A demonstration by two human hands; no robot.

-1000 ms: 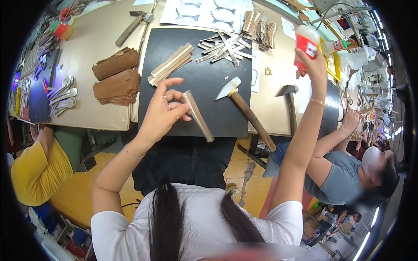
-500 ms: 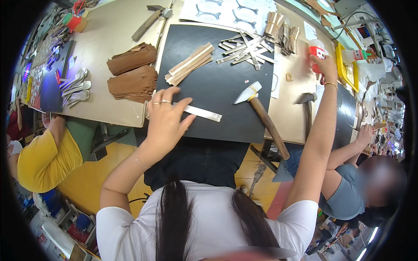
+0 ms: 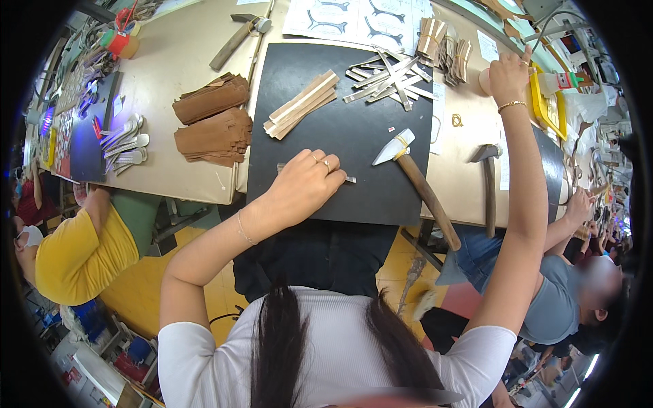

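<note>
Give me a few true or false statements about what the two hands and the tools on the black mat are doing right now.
1. The left hand presses a thin pale strip onto the black rectangular mat. True.
2. The right hand grips the wooden-handled hammer. False: the hammer lies loose on the mat; that hand reaches to a pale round container at the far edge.
3. A stack of brown leather pieces lies left of the mat. True.
4. The scattered grey strips lie under the left hand. False: they lie at the mat's far side.
</note>
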